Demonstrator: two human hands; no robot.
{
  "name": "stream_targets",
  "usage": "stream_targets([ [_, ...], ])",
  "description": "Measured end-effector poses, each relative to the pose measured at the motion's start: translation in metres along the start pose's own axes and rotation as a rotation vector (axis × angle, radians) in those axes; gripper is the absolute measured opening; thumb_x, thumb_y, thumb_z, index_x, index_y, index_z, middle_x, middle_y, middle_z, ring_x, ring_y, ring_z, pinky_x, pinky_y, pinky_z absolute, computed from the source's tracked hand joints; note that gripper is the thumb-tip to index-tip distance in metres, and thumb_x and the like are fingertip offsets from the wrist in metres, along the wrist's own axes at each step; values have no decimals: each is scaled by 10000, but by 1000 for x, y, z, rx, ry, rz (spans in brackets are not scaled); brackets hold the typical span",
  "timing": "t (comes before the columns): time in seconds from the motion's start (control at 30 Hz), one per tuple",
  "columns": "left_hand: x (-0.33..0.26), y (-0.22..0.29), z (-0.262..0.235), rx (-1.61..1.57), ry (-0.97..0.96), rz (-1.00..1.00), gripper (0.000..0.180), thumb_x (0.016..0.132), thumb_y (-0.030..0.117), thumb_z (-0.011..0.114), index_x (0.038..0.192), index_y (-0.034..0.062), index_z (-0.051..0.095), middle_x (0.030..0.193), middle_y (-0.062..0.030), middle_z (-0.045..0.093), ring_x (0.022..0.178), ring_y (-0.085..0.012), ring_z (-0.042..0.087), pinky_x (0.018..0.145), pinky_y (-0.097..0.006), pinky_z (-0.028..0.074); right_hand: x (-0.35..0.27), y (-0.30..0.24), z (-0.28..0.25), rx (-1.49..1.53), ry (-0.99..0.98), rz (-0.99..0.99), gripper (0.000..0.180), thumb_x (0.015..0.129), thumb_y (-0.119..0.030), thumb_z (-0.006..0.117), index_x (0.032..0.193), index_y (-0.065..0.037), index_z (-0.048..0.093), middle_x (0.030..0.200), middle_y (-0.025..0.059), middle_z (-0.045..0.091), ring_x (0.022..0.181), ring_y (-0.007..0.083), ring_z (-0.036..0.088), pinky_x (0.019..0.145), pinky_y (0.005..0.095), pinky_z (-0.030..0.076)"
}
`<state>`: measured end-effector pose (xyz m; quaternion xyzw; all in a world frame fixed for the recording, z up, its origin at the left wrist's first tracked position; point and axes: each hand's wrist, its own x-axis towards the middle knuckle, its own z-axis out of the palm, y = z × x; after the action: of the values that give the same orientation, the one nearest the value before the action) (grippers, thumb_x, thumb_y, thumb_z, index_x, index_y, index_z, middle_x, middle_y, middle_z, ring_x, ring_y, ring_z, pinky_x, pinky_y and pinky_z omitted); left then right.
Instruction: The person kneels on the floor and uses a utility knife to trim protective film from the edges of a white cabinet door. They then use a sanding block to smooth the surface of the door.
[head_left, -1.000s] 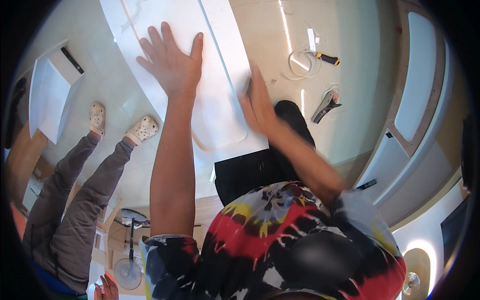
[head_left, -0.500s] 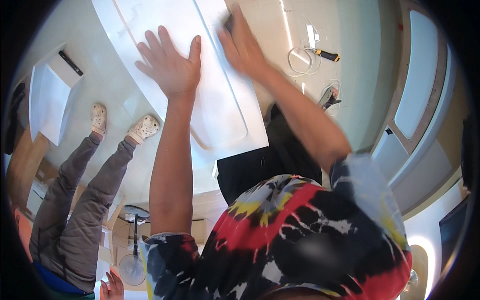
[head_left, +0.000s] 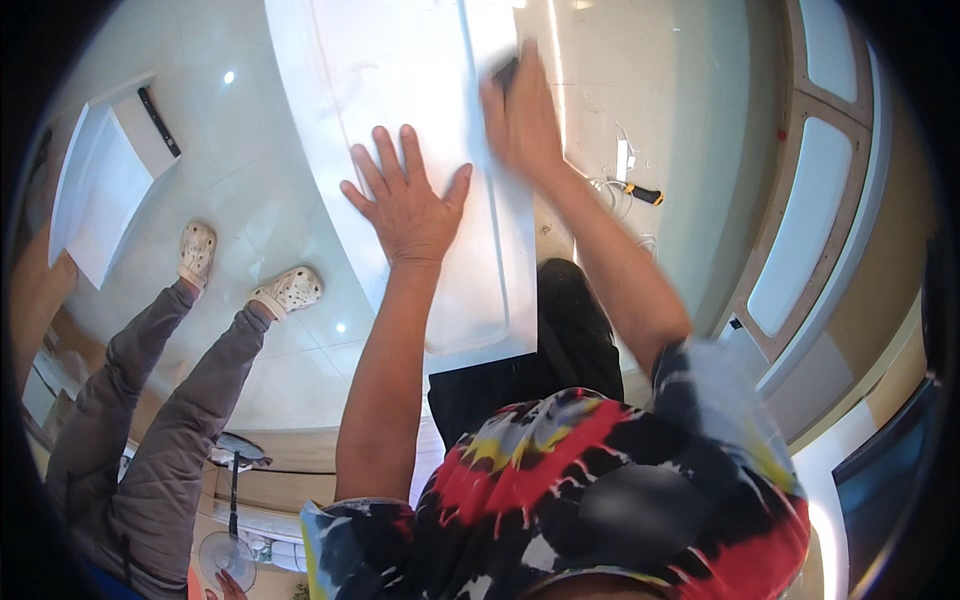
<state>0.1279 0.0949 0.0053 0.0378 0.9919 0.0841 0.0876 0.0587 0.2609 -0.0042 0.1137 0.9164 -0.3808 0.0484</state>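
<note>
A long white panel (head_left: 400, 70) with a rounded rectangular groove lies in front of me, its near end by my dark-clothed leg. My left hand (head_left: 412, 215) rests flat on its face, fingers spread, holding nothing. At the panel's right long edge is my right hand (head_left: 525, 125), smeared by motion, its fingers closed around a small dark block-like object (head_left: 507, 73). What kind of object this is cannot be made out.
Right of the panel, a yellow-and-black handled cutter (head_left: 643, 194) lies on the floor beside a coil of pale cord (head_left: 610, 190). Another person's legs in white clogs (head_left: 288, 290) are at the left, near a white angled piece (head_left: 105, 190). Framed panels (head_left: 800, 225) line the right.
The view has shifted, so the panel and floor items sit lower in the picture. My right hand has moved farther away along the panel's edge. My left hand stays flat on the panel.
</note>
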Motion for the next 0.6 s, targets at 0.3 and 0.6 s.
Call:
stream_targets([
  [0.3,7,0,9,-68,1,54,914,875,650,575,1561,132,263,1644,-151,101,1510,-412,-19,1130,-685,-9,267,19,-13,154,53,-306,688,1015,-347,433,1427,172,247,1377,413,407,1304,501,418,1137,470,316],
  [0.6,1,-1,2,-33,-39,2,904,870,638,586,1549,117,299,1640,-158,132,1509,-416,18,1126,-691,30,-115,16,-11,109,-123,13,812,899,-114,577,1492,147,87,1536,369,203,1439,521,198,1195,529,157],
])
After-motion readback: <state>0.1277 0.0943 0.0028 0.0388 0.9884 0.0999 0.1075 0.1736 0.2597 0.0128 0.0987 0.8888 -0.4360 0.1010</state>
